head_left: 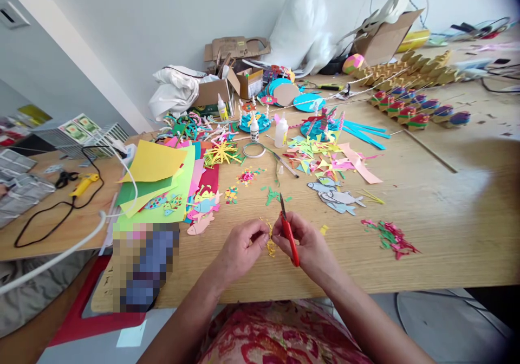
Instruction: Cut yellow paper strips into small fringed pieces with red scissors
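In the middle, near the table's front edge, my right hand is closed around red-handled scissors, blades pointing away from me. The thumb and fingers of my left hand are pinched together, almost touching my right fingertips. Whatever lies between them is too small to make out. Tiny yellow paper snippets are scattered under and between both hands. Just beyond lie green paper bits, and a yellow scrap sits right of my right hand.
Paper fish lie to the right, with red and green shreds nearer. Coloured paper sheets are stacked left. Glue bottles, a tape ring and paper scraps stand farther back. Painted egg-carton pieces are back right.
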`<state>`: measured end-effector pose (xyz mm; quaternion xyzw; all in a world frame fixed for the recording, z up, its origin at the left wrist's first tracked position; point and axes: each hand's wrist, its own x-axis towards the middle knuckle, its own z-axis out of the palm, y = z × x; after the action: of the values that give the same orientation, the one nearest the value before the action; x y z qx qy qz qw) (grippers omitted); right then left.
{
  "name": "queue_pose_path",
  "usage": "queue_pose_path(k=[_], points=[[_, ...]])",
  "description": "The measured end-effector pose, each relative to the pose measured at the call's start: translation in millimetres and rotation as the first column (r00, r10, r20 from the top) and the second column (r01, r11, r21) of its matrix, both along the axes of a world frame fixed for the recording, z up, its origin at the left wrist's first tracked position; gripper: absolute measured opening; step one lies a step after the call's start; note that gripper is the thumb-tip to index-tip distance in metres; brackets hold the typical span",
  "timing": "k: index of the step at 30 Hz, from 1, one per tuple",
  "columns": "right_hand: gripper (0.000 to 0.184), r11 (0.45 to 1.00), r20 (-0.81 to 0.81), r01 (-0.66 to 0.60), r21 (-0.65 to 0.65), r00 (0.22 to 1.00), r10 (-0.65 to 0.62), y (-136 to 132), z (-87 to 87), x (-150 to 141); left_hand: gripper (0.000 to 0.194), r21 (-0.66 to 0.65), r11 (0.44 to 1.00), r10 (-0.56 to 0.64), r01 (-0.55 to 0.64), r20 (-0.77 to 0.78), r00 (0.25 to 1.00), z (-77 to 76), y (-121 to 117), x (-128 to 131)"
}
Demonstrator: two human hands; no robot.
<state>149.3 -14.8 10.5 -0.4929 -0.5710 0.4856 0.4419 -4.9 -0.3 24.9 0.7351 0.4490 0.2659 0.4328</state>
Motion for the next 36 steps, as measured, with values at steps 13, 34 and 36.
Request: queue_pose_path(k=[13, 34, 36], points=[[0.007, 0.999, 0.058, -0.021, 0.035, 0.998, 0.019, 2.7, 4.6, 2.4, 0.012, -0.041, 0.998, -0.046, 0.046, -0.008, 0.999, 1.5, 0.0, -0.6], [0.027, 0.972, 0.450, -0.235, -0.025, 0.865, 0.220, -21.3, 7.6, 8.6, 0.018, -0.275, 0.961, 0.109, -0.010, 0.346, 0.932, 4.8, 3.0, -10.7], [0.027, 0.968, 0.466, -0.249, -0.024, 0.854, 0.232, -20.6, 8.0, 8.1, 0.018, -0.282, 0.959, 0.100, 0.001, 0.346, 0.933, 4.8, 3.2, -10.8]])
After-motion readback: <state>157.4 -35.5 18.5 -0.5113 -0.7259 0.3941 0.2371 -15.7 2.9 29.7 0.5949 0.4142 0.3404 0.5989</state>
